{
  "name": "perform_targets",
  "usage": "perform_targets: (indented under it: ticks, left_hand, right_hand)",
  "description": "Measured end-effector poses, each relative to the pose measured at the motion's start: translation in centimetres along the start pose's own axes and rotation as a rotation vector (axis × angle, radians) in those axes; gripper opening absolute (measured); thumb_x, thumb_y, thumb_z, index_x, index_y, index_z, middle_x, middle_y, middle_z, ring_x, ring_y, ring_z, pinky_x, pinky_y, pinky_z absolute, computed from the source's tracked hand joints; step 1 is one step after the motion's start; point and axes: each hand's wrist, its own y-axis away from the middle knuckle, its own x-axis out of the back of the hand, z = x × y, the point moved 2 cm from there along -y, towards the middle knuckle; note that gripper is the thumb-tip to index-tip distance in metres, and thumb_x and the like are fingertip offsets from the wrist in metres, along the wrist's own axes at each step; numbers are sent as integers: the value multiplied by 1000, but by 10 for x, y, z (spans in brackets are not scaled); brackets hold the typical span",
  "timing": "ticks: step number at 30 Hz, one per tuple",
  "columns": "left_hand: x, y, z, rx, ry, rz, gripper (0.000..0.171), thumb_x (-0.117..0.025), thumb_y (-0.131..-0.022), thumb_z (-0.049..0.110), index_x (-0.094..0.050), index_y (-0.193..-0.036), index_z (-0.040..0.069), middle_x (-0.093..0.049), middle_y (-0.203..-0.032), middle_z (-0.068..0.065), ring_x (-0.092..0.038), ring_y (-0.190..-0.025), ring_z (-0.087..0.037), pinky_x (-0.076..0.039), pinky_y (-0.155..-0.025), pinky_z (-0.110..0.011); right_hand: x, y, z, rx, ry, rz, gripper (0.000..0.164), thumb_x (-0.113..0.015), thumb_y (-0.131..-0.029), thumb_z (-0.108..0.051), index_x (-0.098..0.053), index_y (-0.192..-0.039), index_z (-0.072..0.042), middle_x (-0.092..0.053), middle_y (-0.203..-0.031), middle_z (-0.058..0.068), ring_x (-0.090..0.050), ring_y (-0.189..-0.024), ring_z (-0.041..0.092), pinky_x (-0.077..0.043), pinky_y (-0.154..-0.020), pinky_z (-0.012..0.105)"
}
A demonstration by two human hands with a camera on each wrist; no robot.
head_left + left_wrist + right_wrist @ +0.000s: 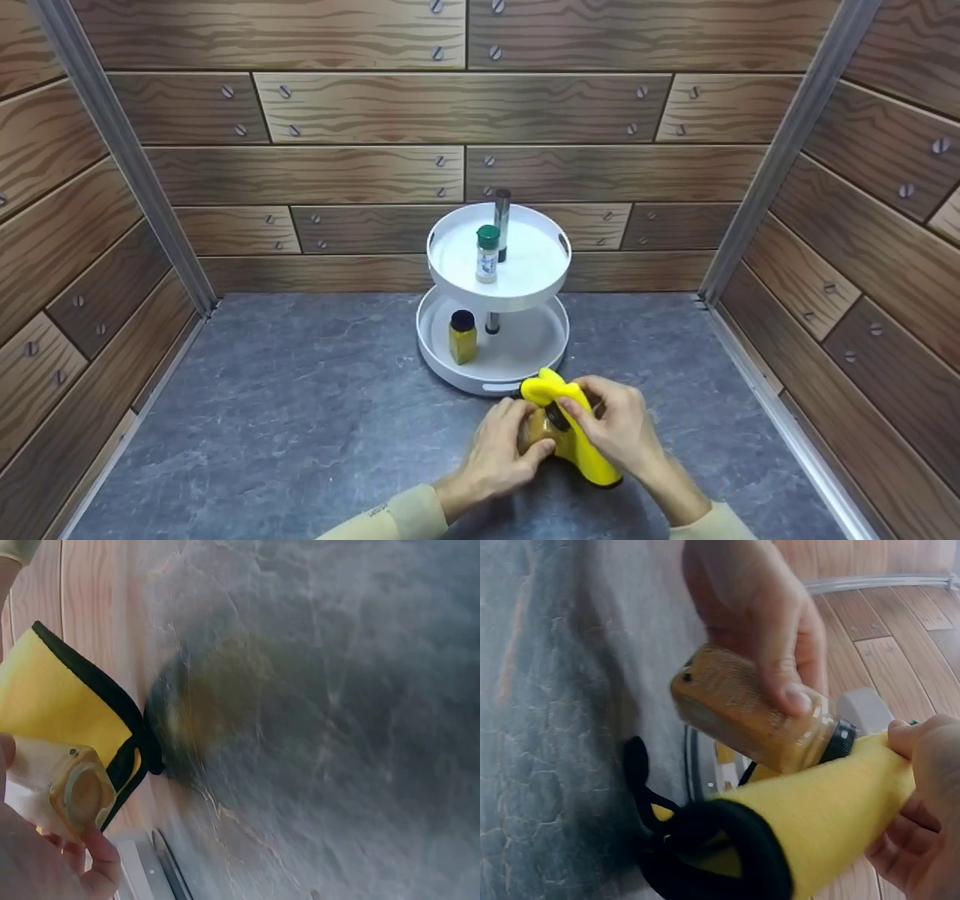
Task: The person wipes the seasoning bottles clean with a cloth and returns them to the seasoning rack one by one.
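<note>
A square clear spice jar (739, 709) with brownish-yellow contents and a black lid is gripped by my left hand (499, 450), tilted above the table. My right hand (619, 420) pinches a yellow cloth (589, 454) with black edging, which drapes beside the jar and touches it near the lid. In the left wrist view the jar's base (84, 793) faces the camera, with the left fingers around its side. Just beyond the hands stands a white two-tier round tray (499, 384).
On the lower tier is a jar of yellow spice (463, 341) with a black lid. A green-capped shaker (487, 259) stands on the upper tier near the metal post (502, 217). Wood-patterned walls (360, 176) enclose the grey marbled table (300, 420).
</note>
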Motion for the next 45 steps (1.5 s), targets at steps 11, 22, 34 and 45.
perform_targets:
  ticks: [11,22,34,45]
  left_hand:
    - [6,3,-7,41,-50,63,40,-84,-92,37,-72,-126,21,-66,-108,3,-56,-99,-11,-50,-84,-29]
    - [10,3,-10,82,-45,63,39,-82,-95,38,-72,-128,20,-68,-111,2,-57,-98,-13,-50,-85,-32]
    - [10,12,-3,-116,-216,145,42,-84,-93,36,-74,-130,18,-65,-107,3,-56,-98,-13,-53,-81,-27]
    - [16,9,-7,-64,-236,134,45,-84,-94,36,-73,-133,17,-67,-109,1,-57,-97,-15,-54,-81,-30]
  right_hand:
    - [-15,14,-7,234,108,-46,17,-86,-92,-5,-75,-102,-13,-66,-87,-5,-55,-77,-3,-47,-68,14]
    - [-19,18,-11,203,95,-58,16,-85,-93,-5,-74,-102,-13,-68,-88,-5,-57,-78,-3,-52,-67,21]
    - [-22,7,-3,248,265,-32,19,-87,-93,-8,-72,-102,-13,-72,-90,-1,-67,-76,11,-58,-66,31]
    - [-25,14,-11,338,267,-22,19,-86,-92,-9,-70,-101,-12,-64,-84,-3,-54,-74,3,-48,-65,21]
